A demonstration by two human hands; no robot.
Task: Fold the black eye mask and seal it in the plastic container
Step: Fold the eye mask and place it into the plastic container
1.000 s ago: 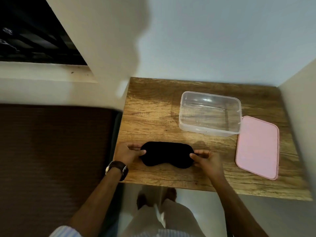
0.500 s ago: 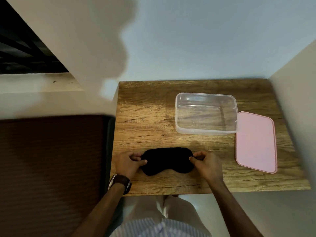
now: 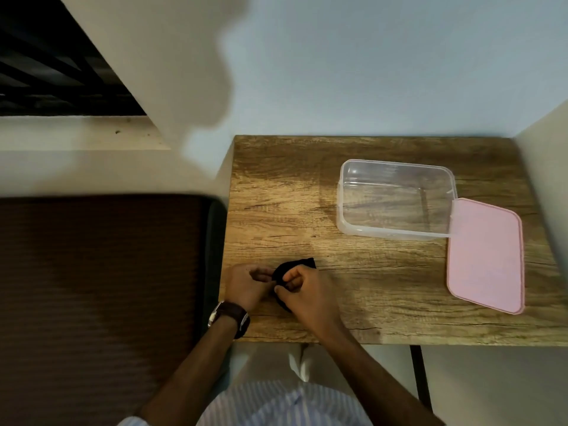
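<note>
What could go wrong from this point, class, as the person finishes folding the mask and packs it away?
1. The eye mask is pinched between the left hand and right hand; released, the soft fold may spring open.
2. It lies near the table front edge and could slip off.
3. The pink lid touches the container; grabbing either may nudge the other.

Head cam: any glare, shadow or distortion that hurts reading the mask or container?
Head view: dim warm light, no harsh glare. The black eye mask reads as a detail-less dark patch, mostly covered by the hands (left, right). Clear container shows faint highlights, with the wood visible through it. Wide-angle bending skews the table edges. A blurred pale shape covers the upper left.
</note>
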